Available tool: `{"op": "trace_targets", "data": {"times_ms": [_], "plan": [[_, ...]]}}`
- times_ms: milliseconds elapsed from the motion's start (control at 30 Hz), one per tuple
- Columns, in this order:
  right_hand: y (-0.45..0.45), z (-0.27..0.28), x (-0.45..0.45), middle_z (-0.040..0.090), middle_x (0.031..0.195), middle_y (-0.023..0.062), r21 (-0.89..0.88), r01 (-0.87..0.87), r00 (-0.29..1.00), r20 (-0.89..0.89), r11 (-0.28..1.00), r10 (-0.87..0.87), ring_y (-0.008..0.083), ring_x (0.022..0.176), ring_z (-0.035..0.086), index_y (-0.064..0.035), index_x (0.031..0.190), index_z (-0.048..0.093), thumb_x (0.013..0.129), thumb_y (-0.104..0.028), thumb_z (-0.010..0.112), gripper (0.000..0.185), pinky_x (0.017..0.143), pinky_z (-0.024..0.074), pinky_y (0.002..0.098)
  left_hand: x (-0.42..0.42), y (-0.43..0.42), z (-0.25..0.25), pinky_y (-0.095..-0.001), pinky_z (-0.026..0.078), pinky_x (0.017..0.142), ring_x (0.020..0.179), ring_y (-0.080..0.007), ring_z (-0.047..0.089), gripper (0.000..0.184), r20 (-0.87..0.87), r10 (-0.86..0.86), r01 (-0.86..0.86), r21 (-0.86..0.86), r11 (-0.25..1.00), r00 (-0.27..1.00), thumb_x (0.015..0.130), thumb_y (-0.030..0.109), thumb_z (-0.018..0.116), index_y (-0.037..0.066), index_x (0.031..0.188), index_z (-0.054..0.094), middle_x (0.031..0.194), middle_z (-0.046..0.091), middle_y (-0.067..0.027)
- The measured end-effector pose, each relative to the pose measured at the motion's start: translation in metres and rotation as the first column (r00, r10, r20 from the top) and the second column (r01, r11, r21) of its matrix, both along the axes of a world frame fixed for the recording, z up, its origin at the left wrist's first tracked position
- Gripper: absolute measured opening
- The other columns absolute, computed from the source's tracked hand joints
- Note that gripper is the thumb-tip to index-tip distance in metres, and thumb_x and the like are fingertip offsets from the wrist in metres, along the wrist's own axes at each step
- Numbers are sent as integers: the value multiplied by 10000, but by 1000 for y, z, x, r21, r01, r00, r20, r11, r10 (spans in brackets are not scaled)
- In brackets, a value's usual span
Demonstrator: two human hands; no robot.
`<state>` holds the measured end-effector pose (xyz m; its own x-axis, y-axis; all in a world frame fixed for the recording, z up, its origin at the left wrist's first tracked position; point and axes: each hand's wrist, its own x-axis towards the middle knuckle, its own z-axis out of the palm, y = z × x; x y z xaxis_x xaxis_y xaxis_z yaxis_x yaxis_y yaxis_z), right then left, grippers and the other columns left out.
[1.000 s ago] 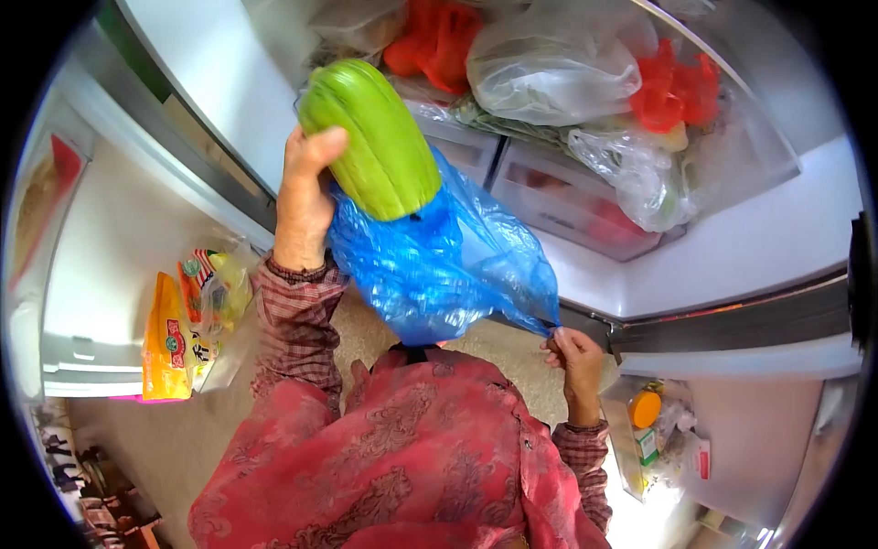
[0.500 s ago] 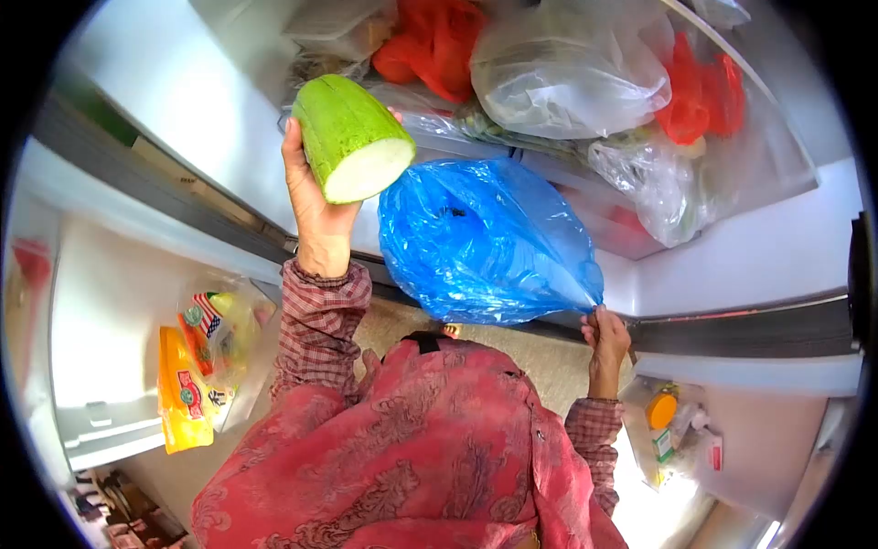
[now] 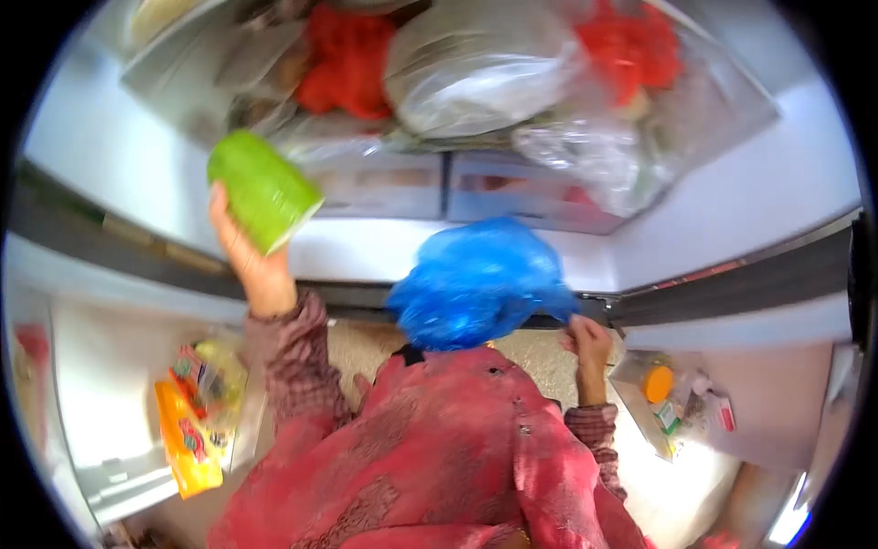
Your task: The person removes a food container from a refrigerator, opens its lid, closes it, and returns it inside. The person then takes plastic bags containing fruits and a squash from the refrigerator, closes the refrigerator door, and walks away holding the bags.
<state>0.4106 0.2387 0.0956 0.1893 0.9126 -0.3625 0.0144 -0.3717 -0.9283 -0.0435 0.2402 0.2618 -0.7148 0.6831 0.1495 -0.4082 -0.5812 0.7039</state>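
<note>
My left hand is wrapped round a cut piece of green gourd, raised in front of the open fridge. Its pale cut face points down to the right and shows only as a narrow edge. On the other side, my right hand pinches the corner of a blue plastic bag. The bag hangs crumpled between my two arms, in front of my chest, slightly blurred by motion. Whether anything is inside the bag I cannot tell.
Inside the fridge sit a large clear bag, a red bag and another red bag above drawers. The left door shelf holds an orange packet; the right one holds an orange-lidded container.
The gourd has moved left and slightly down with my left hand, away from the bag. The blue bag has shrunk into a more bunched shape. My view has shifted, showing more of the drawers.
</note>
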Motion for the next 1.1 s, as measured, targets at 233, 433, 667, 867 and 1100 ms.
{"op": "trace_targets", "data": {"times_ms": [233,433,667,867,1100], "plan": [[24,112,-17,628,743,25,465,-456,773,629,759,80,64,544,514,12,1261,528,817,-68,655,468,501,429,193,101,-9,35,-360,493,785,897,-270,593,657,-192,-354,356,-29,934,915,892,534,400,26,1308,427,1131,540,-208],[100,212,-9,605,719,45,645,15,1000,-6,764,-14,67,553,510,72,1283,471,837,-89,646,506,490,431,209,173,10,67,-334,512,748,851,-255,597,836,-26,-670,671,50,740,742,798,622,493,-21,1321,388,1026,561,-192],[203,238,-11,607,703,69,705,-42,979,169,708,-110,93,546,541,84,1252,488,817,-138,671,522,480,440,223,216,54,72,-350,501,855,962,-241,603,597,39,-858,857,38,514,513,783,340,606,-2,1255,473,1096,592,-154],[191,231,3,621,707,84,585,24,993,-108,810,49,101,540,545,77,1042,583,841,-184,658,338,468,435,213,229,78,69,-350,510,866,965,-223,627,478,157,-932,937,75,341,326,804,208,627,-8,1216,515,1095,620,-139],[114,183,44,552,838,181,301,-42,-28,-953,953,300,108,601,469,71,902,586,863,-214,653,296,445,406,151,235,99,52,-432,554,792,924,-337,636,662,215,-913,936,-18,351,346,799,421,582,9,1298,442,1216,521,-267]]}}
